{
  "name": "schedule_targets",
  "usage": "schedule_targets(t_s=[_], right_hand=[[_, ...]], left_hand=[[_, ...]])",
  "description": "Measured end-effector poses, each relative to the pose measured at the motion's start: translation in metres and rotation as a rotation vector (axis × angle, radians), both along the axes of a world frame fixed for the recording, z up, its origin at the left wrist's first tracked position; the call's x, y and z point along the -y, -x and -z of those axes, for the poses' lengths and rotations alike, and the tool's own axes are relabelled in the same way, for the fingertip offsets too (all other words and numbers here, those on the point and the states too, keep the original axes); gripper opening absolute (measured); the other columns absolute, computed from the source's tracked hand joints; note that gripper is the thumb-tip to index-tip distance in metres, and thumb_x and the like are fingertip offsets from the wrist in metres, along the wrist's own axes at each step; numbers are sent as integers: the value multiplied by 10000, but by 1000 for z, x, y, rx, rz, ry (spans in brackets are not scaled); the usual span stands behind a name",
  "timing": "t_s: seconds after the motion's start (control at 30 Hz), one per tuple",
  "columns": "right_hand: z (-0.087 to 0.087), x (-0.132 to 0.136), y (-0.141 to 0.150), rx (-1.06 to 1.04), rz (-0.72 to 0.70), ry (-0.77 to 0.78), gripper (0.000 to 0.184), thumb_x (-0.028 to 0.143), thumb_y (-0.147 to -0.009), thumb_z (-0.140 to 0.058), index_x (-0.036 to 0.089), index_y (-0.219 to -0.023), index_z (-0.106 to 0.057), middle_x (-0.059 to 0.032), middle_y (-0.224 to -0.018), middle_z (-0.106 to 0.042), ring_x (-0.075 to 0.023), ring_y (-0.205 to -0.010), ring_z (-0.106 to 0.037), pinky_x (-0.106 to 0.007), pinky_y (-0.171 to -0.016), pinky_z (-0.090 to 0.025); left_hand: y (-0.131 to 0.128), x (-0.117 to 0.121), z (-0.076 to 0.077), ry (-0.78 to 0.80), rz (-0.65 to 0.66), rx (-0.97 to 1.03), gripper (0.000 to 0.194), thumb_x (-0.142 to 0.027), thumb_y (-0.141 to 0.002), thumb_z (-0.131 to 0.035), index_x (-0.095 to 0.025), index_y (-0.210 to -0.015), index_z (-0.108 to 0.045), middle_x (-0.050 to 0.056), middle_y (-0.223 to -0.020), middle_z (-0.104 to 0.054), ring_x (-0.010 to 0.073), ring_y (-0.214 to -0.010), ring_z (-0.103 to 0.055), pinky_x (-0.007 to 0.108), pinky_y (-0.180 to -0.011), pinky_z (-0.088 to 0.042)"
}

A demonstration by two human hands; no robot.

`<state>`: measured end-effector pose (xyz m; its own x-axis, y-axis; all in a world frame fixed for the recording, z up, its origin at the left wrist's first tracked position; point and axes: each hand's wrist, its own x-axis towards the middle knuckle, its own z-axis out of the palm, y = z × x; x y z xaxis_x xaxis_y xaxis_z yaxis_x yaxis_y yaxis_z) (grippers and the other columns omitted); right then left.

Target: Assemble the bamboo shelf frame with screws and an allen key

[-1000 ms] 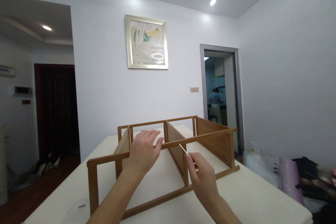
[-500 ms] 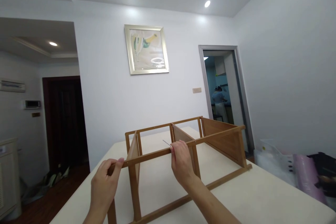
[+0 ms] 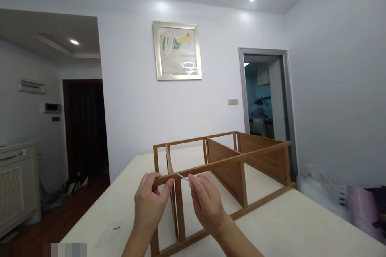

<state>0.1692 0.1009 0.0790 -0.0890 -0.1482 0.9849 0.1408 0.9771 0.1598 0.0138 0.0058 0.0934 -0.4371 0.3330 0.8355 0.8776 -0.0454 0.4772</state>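
A brown wooden shelf frame [image 3: 193,170] lies on its side on the cream table [image 3: 271,225], with panels set between its rails. My left hand [image 3: 151,198] is closed around the near end of its upper front rail, thumb against the rail's near face. Between the fingertips of my right hand [image 3: 208,202] is a thin hex-key-like metal rod [image 3: 183,177]. Its tip meets the upper rail close to my left thumb, near the leg joint. Whether the tip sits in a screw is too small to tell.
A clear plastic bag [image 3: 108,233] with a small brown piece [image 3: 116,228] lies on the table at left. A louvred cabinet [image 3: 18,188] stands at far left. Plastic-wrapped items [image 3: 322,192] are at right. Another person [image 3: 258,116] stands beyond the doorway.
My right hand has brought the metal rod left along the rail, close to my left hand. The view has shifted, and the plastic bag now shows on the table.
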Motion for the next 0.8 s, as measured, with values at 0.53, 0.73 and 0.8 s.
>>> schedule_targets(t_s=[0.53, 0.73, 0.8], right_hand=[[5, 23, 3, -2, 49, -17, 337, 51, -912, -555, 135, -1238, -538, -92, -843, -654, -207, -741, -595, -357, -631, -495], [6, 23, 4, 0, 50, -32, 326, 50, -910, -564, 128, -1226, -543, -86, -816, -646, -196, -715, -575, -342, -611, -472], [6, 22, 5, 5, 55, -32, 310, 53, -918, -555, 130, -1218, -547, -84, -813, -645, -191, -714, -570, -336, -614, -467]], left_hand=[[-23, 7, -2, -14, -15, -11, 230, -442, -831, -629, -224, -846, -560, -21, -759, -529, 123, -536, -474, 285, -596, -441], [-22, 6, -1, -23, -12, -26, 218, -425, -838, -629, -219, -863, -561, -19, -774, -534, 121, -546, -485, 283, -600, -443], [-22, 5, -1, -29, -10, -28, 216, -423, -841, -629, -220, -864, -560, -23, -773, -534, 118, -540, -484, 282, -596, -442]])
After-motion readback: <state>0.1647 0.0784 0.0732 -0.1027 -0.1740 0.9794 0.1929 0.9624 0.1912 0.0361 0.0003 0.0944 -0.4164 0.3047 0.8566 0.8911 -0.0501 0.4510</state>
